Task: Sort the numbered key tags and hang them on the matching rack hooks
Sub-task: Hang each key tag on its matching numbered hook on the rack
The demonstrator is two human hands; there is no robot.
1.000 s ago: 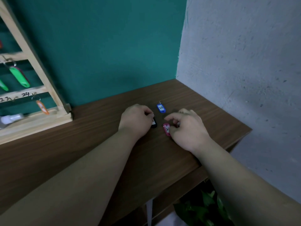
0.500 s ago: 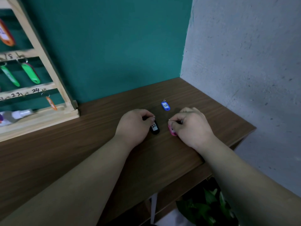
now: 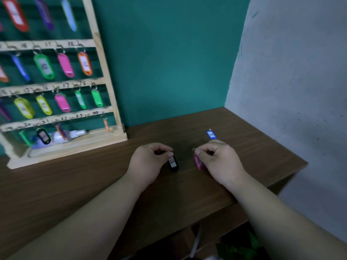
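Now lifted: left hand [image 3: 148, 162] pinches the ring of black tag 22 [image 3: 173, 163]; right hand [image 3: 219, 162] pinches the ring of pink tag [image 3: 198, 162], number hidden. Both lay on desk [image 3: 93, 184] a second ago. Blue tag 23 [image 3: 211, 134] just beyond right hand. Likely next: rack [image 3: 112, 91], far left of both hands

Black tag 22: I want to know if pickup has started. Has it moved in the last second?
Yes. The black tag, pinched by the left hand, has shifted left, away from the blue tag lying on the table, toward the rack.
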